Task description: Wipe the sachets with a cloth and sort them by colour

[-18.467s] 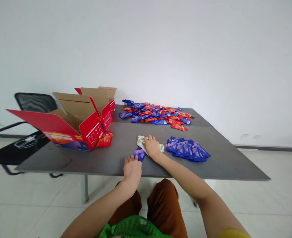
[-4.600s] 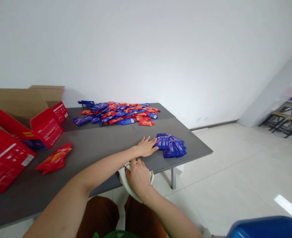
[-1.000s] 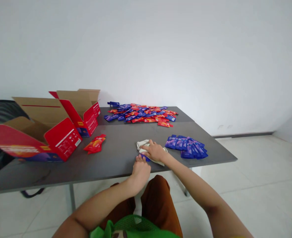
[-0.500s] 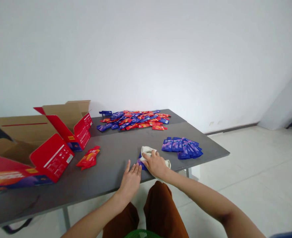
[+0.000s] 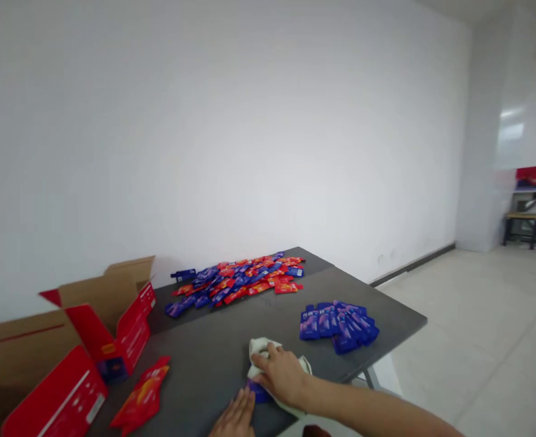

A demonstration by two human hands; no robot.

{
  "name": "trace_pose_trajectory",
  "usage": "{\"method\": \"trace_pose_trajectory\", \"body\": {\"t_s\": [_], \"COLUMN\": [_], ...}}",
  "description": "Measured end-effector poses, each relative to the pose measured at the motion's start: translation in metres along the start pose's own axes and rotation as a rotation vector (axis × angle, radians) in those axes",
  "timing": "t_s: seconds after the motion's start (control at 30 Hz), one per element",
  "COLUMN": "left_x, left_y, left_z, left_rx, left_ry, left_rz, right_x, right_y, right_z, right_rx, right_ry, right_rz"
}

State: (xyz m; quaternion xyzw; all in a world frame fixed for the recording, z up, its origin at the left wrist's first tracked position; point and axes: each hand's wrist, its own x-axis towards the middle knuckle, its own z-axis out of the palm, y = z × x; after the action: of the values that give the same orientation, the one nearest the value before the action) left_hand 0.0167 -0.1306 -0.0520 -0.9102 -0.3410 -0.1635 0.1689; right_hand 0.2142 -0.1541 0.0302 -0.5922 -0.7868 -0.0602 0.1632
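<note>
My right hand (image 5: pixel 282 375) grips a whitish cloth (image 5: pixel 259 347) and presses it on a blue-purple pouch (image 5: pixel 259 393) near the table's front edge. Cloth and hand cover much of that pouch. Flat against its near left end lies my left hand (image 5: pixel 237 416), fingers stretched out, partly cut off by the bottom of the view. To the right, several blue-purple pouches (image 5: pixel 340 325) overlap in a fanned group. Red-orange pouches (image 5: pixel 142 394) lie together on the left.
At the back of the dark grey table (image 5: pixel 204 346) is a mixed heap of red and blue pouches (image 5: pixel 240 279). Two open red cartons, a nearer one (image 5: pixel 62 400) and a farther one (image 5: pixel 133 331), stand on the left with flaps up. A white wall (image 5: pixel 268 152) rises behind.
The view has tilted upward, so the table and hands sit lower in the picture. The cloth stays under my right hand on the pouch, and my left hand remains at the pouch's end.
</note>
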Motion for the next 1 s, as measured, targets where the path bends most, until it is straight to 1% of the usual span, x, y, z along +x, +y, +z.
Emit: {"method": "trace_pose_trajectory", "body": {"t_s": [0.07, 0.1, 0.17, 0.27, 0.37, 0.43, 0.5, 0.57, 0.63, 0.67, 0.73, 0.77, 0.83, 0.87, 0.93, 1.0], "left_x": [-0.009, -0.011, -0.013, -0.013, -0.013, -0.013, -0.012, -0.012, -0.012, -0.012, -0.011, -0.01, -0.008, -0.006, -0.003, -0.001], "left_y": [0.025, 0.034, 0.045, 0.048, 0.05, 0.054, 0.057, 0.059, 0.058, 0.057, 0.054, 0.053, 0.052, 0.053, 0.058, 0.064], "left_z": [-0.009, -0.014, -0.023, -0.03, -0.032, -0.032, -0.03, -0.027, -0.027, -0.027, -0.027, -0.027, -0.027, -0.028, -0.032, -0.036], "left_rx": [-0.003, -0.011, -0.024, -0.038, -0.052, -0.052, -0.052, -0.054, -0.049, -0.042, -0.025, -0.016, 0.001, 0.008, 0.013, -0.011], "left_ry": [0.065, 0.078, 0.086, 0.089, 0.106, 0.131, 0.179, 0.26, 0.383, 0.448, 0.552, 0.586, 0.622, 0.634, 0.642, 0.624], "left_rz": [-0.162, -0.208, -0.238, -0.242, -0.266, -0.299, -0.352, -0.371, -0.335, -0.306, -0.252, -0.228, -0.209, -0.224, -0.306, -0.411], "right_x": [-0.006, -0.009, -0.015, -0.023, -0.022, -0.016, -0.011, -0.009, -0.011, -0.012, -0.012, -0.009, 0.001, 0.007, 0.019, 0.023], "right_y": [0.001, 0.002, 0.003, 0.009, 0.023, 0.033, 0.038, 0.031, 0.015, 0.005, -0.011, -0.015, -0.016, -0.014, -0.007, 0.0], "right_z": [-0.008, -0.01, -0.014, -0.019, -0.032, -0.043, -0.049, -0.047, -0.037, -0.029, -0.013, -0.006, 0.002, 0.002, -0.001, -0.008], "right_rx": [0.014, 0.025, 0.058, 0.134, 0.23, 0.303, 0.371, 0.41, 0.389, 0.351, 0.24, 0.206, 0.137, 0.11, 0.074, 0.083], "right_ry": [-0.038, -0.059, -0.086, -0.08, -0.059, -0.006, 0.053, 0.04, -0.055, -0.095, -0.068, -0.078, -0.067, -0.067, -0.071, -0.075], "right_rz": [-0.069, -0.091, -0.106, -0.093, -0.107, -0.093, -0.072, -0.094, -0.12, -0.101, -0.014, 0.006, 0.079, 0.119, 0.191, 0.203]}}
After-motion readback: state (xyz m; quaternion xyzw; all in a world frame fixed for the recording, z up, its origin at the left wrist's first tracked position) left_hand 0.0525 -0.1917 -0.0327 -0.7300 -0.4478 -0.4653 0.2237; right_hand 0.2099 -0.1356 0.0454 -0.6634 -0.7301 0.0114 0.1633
